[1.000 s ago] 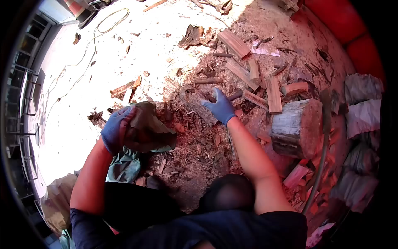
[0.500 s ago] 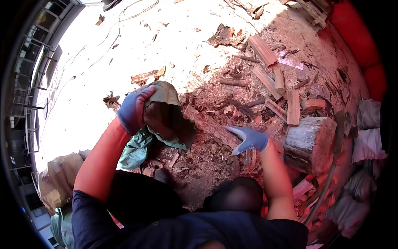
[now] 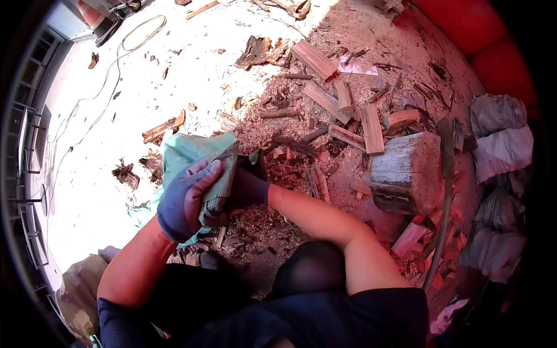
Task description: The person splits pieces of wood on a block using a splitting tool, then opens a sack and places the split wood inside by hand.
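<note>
A green woven sack (image 3: 200, 149) stands in front of me with its mouth turned toward the right. My left hand (image 3: 188, 197), in a blue-grey glove, grips the sack's rim from the left side. My right hand (image 3: 250, 188), also gloved, reaches into the dark mouth of the sack. Its fingers are hidden there, so whatever they hold does not show. Wood chips and bark crumbs (image 3: 261, 232) cover the ground under the sack.
Split firewood pieces (image 3: 372, 129) lie ahead to the right, near a chopping block (image 3: 400, 174). Filled bags (image 3: 503, 152) are stacked at the far right. A tan sack (image 3: 81, 287) sits at my left. A cable (image 3: 119, 64) and a traffic cone (image 3: 93, 16) are farther off.
My right hand has moved left from a long rough piece of wood into the sack's mouth. That piece no longer shows. The view has shifted right, and the sack's green outside now faces me.
</note>
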`<state>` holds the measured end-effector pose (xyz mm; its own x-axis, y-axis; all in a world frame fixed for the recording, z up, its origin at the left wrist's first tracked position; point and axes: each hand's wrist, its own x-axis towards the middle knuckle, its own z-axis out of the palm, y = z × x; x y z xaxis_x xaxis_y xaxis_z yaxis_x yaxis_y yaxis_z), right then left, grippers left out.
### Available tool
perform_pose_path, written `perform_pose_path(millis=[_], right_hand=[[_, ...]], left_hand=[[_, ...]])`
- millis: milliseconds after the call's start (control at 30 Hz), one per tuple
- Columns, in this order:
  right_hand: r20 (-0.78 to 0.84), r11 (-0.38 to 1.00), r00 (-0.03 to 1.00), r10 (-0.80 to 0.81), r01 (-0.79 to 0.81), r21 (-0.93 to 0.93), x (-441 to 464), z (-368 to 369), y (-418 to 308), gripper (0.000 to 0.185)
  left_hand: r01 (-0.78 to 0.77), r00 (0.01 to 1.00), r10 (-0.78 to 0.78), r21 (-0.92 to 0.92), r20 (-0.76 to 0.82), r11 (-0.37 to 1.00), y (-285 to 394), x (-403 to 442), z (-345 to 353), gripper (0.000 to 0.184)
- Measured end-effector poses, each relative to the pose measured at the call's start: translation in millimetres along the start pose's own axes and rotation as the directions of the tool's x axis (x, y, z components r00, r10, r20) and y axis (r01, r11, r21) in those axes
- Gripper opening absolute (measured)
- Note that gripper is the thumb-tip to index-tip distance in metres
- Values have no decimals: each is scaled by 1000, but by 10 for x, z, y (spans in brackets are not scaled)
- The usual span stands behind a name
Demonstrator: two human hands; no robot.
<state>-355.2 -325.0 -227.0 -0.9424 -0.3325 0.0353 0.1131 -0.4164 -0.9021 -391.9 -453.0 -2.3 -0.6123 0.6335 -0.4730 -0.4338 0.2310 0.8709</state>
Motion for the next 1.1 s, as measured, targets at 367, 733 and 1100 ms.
perform_pose_path(millis=[367,733,1100], right_hand=[[-892,81,451,-46,-888,-453,-2716,-985,617,83],[-469,967,846,-254,223,-120,-784,-129,-1036,48],[-507,971,860,-65,-62,-229,-652,-1247,-1387,33]], left_hand=[[-65,985,32,-189,-172,980,-66,238,-556,42],[19,998,-47,-499,-42,866,-17,366,-70,45],[-330,875,484,719,-9,611,3,-53,-477,36]])
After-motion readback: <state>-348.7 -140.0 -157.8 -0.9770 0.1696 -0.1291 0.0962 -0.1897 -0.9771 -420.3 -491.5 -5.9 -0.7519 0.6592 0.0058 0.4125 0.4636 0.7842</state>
